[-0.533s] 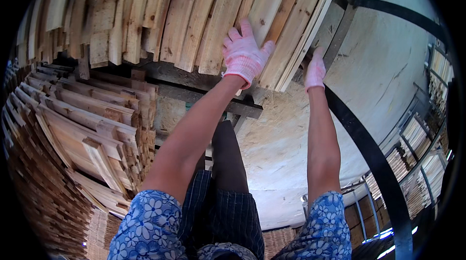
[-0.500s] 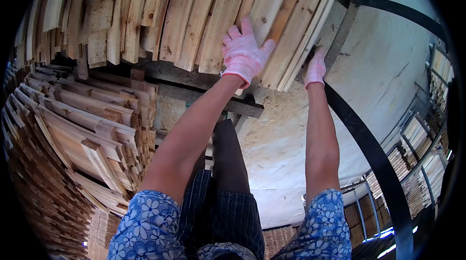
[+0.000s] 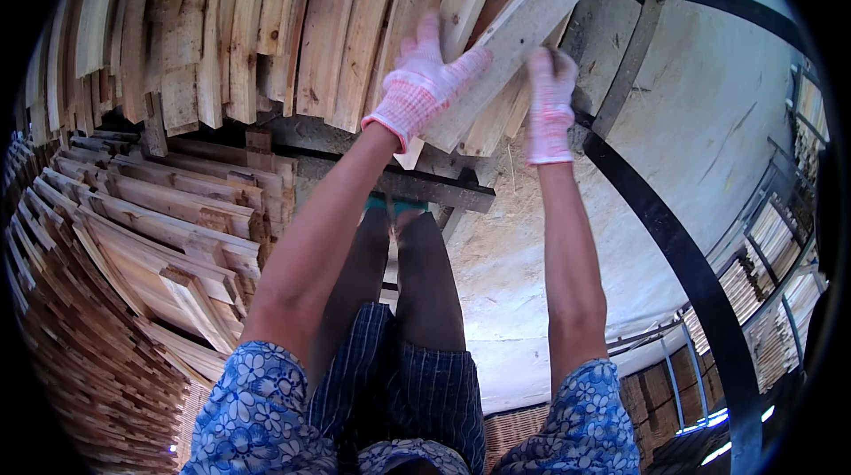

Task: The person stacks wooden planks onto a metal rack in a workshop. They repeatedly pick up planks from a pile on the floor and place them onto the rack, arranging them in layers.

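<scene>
The pale board [image 3: 514,42] lies aslant over the row of planks [image 3: 330,41], near the right edge of the dark metal rack [image 3: 434,189], its lower end toward the near edge. The left hand [image 3: 424,85] is spread, thumb at the board's left side; the right hand [image 3: 550,107] is beside the opposite side, though whether it pinches the wood cannot be told. Such opposed placement probably steadies the slanting board.

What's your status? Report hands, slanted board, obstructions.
Left hand spread at left edge of pale board. Right hand at its right edge, grip unclear. Board slanted across neighbouring boards. Black metal bar close to right hand.
</scene>
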`<act>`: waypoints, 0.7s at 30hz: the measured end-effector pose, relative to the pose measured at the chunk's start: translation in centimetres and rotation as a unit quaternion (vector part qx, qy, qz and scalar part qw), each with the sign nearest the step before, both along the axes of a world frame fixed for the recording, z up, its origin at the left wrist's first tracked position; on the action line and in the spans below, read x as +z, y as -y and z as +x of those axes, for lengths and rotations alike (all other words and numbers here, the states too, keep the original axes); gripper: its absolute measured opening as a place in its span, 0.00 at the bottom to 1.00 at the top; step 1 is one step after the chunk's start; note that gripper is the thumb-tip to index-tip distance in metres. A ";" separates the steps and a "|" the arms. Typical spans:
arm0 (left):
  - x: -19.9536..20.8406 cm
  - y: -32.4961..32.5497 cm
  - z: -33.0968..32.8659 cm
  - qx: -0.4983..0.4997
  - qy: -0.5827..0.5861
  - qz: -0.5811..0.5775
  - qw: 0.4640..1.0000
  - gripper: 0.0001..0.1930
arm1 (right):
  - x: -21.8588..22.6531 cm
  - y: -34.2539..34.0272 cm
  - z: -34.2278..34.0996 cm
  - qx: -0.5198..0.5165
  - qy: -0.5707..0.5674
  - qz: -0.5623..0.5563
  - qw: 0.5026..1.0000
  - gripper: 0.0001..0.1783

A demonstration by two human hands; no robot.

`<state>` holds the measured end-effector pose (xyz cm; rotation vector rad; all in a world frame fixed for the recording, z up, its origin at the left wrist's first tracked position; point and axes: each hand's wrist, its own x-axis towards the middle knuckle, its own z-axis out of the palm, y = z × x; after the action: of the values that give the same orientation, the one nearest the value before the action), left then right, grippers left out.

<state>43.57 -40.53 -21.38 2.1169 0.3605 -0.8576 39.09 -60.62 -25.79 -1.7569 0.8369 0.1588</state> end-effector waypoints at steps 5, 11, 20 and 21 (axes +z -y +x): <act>2.1 2.1 2.4 -0.109 -0.079 0.065 0.989 0.64 | -5.1 4.3 -0.1 -0.041 0.024 0.299 0.953 0.57; -1.9 -2.5 1.9 -0.001 -0.028 -0.134 0.991 0.66 | -0.8 2.4 0.2 -0.006 -0.028 0.319 0.947 0.49; 2.2 -3.8 3.4 -0.045 -0.072 -0.069 0.994 0.68 | -0.6 -2.5 3.1 -0.101 -0.052 0.527 0.842 0.50; 3.3 -4.2 3.4 -0.019 -0.084 -0.116 0.989 0.68 | 1.7 -2.5 3.6 -0.072 -0.070 0.428 0.898 0.54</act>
<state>46.98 -36.31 -18.09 1.8476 0.2923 -1.0514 42.74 -58.17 -24.05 -0.8551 0.8214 0.4816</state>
